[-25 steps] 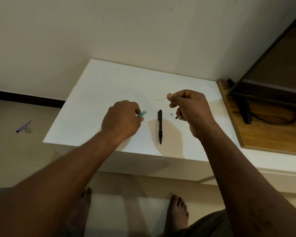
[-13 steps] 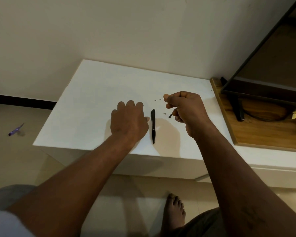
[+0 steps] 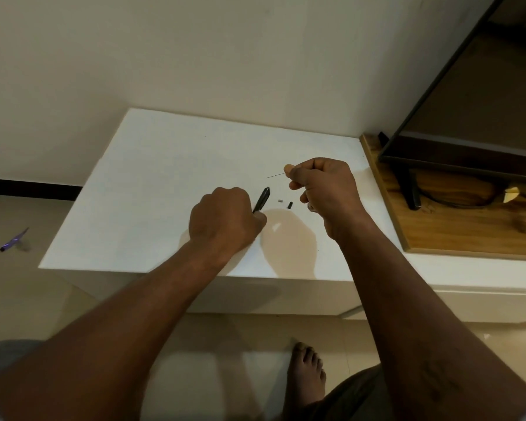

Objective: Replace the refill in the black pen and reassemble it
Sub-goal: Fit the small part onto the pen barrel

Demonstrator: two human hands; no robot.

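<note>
Pen (image 3: 261,199) tilted over table (image 3: 152,189), left hand (image 3: 225,220) curled round its lower end; right hand (image 3: 322,189) pinches thin refill (image 3: 275,175). Sight refill along barrel before sliding in, clear of the small parts (image 3: 280,201) between

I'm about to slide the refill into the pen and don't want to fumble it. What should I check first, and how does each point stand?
1. Left hand grips the black pen: ok.
2. Right hand pinches the thin refill: ok.
3. Refill lined up with the pen's end: not ok, they are apart.
4. Small grey part and small black part lie on the white table: ok.
5. Pen's end open: cannot tell.
</note>
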